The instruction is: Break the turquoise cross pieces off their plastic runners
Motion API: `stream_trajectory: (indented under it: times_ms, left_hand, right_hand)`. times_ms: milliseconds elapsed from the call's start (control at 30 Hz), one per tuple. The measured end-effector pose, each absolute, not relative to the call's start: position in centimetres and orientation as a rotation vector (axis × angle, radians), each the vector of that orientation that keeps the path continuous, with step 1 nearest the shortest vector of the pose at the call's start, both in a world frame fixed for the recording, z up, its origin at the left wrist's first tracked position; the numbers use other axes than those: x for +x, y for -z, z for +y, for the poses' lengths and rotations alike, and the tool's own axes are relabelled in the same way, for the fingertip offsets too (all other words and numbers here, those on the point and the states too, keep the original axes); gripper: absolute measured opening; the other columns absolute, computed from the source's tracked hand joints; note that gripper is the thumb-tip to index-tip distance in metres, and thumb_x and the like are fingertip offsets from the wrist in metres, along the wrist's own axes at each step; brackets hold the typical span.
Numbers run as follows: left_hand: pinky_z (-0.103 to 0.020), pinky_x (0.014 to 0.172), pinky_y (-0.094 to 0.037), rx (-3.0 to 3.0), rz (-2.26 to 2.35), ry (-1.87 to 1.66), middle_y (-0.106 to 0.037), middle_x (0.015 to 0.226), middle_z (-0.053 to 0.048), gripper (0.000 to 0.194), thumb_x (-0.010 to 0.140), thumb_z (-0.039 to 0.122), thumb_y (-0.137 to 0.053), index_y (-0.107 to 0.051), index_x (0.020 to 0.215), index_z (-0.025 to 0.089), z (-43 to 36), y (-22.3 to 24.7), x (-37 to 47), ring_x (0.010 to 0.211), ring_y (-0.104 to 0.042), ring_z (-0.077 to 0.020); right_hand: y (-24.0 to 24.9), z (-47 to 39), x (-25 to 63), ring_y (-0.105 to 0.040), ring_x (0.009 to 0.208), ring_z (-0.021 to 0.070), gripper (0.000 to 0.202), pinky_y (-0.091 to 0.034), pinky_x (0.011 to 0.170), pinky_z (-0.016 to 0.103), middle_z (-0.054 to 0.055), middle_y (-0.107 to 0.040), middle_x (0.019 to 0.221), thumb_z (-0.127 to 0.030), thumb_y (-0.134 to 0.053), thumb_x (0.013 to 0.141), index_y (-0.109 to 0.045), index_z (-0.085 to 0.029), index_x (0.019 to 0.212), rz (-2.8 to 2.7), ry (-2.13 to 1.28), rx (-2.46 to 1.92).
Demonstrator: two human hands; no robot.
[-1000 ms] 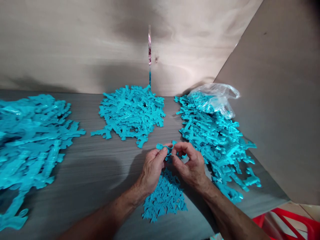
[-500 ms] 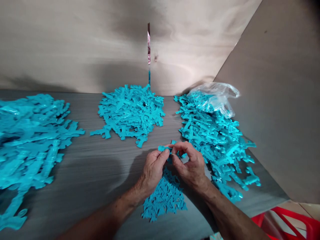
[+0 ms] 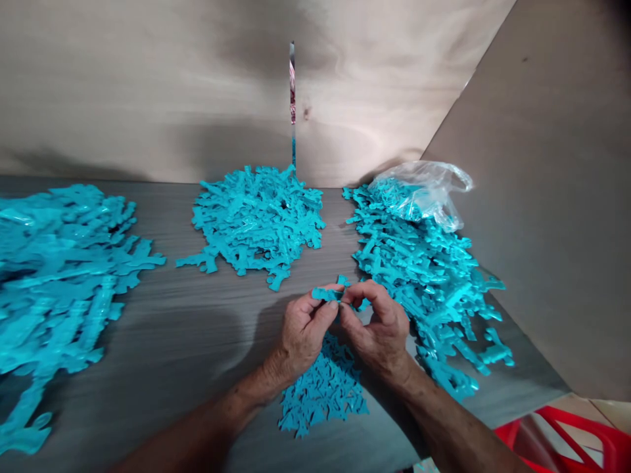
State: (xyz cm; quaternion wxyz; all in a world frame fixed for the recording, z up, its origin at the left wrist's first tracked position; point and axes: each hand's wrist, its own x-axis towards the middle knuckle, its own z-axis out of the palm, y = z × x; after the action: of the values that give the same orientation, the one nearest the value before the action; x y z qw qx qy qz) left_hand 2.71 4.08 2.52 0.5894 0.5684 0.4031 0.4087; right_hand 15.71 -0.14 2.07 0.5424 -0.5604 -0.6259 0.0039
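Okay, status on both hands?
Left hand pinching teal piece; right hand fingertips meeting beside it. Small scraps below, nothing visibly blocking.

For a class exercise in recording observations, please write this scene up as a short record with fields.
Left hand: holds a blue piece
Right hand: thumb and finger pinched together at the piece
Between forearms: heap of small blue bits
Far left: left pile, blue
Centre back: middle pile, blue
Right: right pile, blue, clear bag at its far end
Surface: grey table
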Motion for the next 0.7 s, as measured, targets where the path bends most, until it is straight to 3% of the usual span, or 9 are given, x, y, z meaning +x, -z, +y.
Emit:
stream_trajectory:
  times_ms: [333,500,700]
  left_hand:
    - [-0.03,0.082,-0.052,1.24,0.946,-0.96,-0.077,0.101,-0.007,0.03,0.077,0.028,-0.066,-0.073,0.104,0.016,3.8,-2.0,3.0,0.095,-0.07,-0.0232]
    - [-0.022,0.061,-0.049,1.039,0.91,-0.959,-0.074,0.088,-0.002,0.038,0.072,0.029,-0.072,-0.063,0.108,0.019,3.7,-2.7,3.2,0.074,-0.067,-0.0152]
    - [-0.019,0.053,-0.044,1.01,0.927,-1.0,-0.069,0.077,0.001,0.031,0.071,0.027,-0.072,-0.06,0.098,0.019,4.0,-3.0,3.2,0.061,-0.061,-0.011]
  right_hand:
    - [-2.8,0.1,16.5,-0.06,0.087,0.0195,0.018,-0.051,0.074,0.035,0.004,-0.059,0.093,-0.01,-0.061,0.081,-0.06,-0.025,0.092,-1.514,-0.082,-1.274]
    - [-2.4,0.2,16.8,-0.061,0.092,0.02,0.017,-0.053,0.077,0.037,0.006,-0.059,0.098,-0.012,-0.058,0.087,-0.064,-0.025,0.095,-1.576,-0.116,-1.261]
    - [-1.4,0.1,17.0,-0.062,0.101,0.0219,0.019,-0.055,0.078,0.037,0.009,-0.058,0.114,-0.013,-0.062,0.088,-0.063,-0.026,0.102,-1.686,-0.046,-1.28]
